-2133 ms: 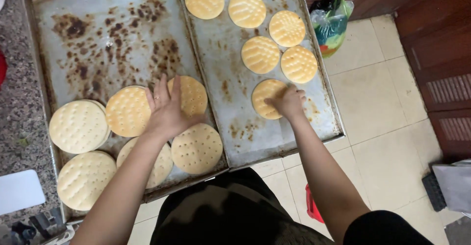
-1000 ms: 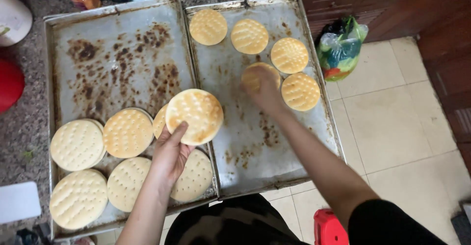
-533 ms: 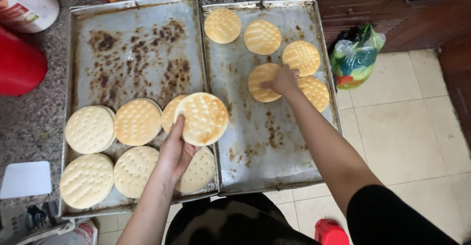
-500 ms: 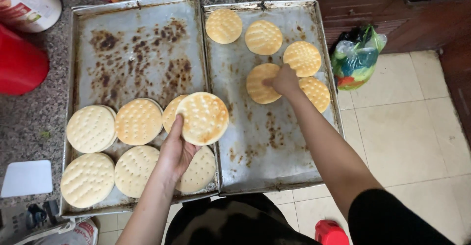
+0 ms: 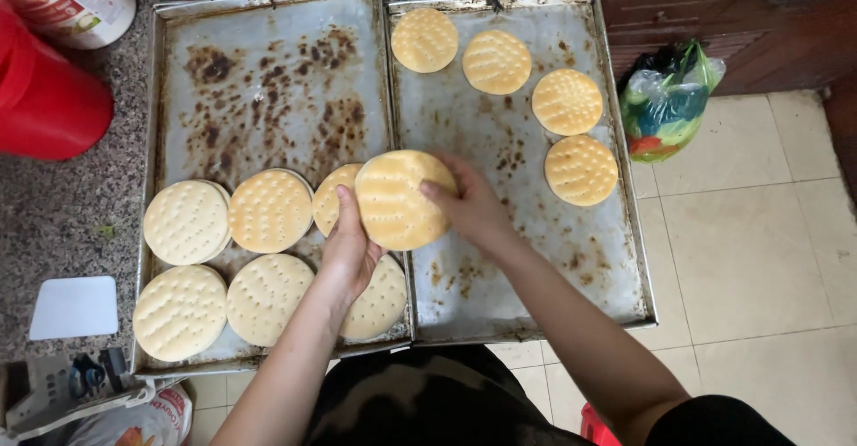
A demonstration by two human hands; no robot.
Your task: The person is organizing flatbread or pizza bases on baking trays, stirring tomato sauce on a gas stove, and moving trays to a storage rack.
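Speckled granite counter [image 5: 62, 223] carries 2 worn metal baking trays side by side, with pale floor tiles [image 5: 759, 258] to the right. At the far left stands a red container [image 5: 40, 98], with a white tub [image 5: 76, 0] above it and a white scraper [image 5: 74, 308] lying flat lower down.

The left tray [image 5: 268, 71] is stained brown across its bare upper half; its lower half holds dotted round biscuits [image 5: 183, 223] in 2 rows, several overlapping at their edges.

The left hand [image 5: 350, 250] is raised above that tray's right end, fingers curled around the lower left edge of 1 large round biscuit [image 5: 397, 200], which is lifted and tilted over the seam between the 2 trays. The right hand [image 5: 473, 209] grips the same biscuit from its right edge, thumb on top, so both hands are closed on it together.

The right tray [image 5: 527, 258] is mostly bare in its lower part, with 4 smaller golden biscuits [image 5: 495, 62] spread in an arc along its top and right side, each apart from the next.

Beyond the tray's right edge, a green plastic bag [image 5: 669, 98] sits on the floor beside a dark wooden cabinet [image 5: 714, 8].
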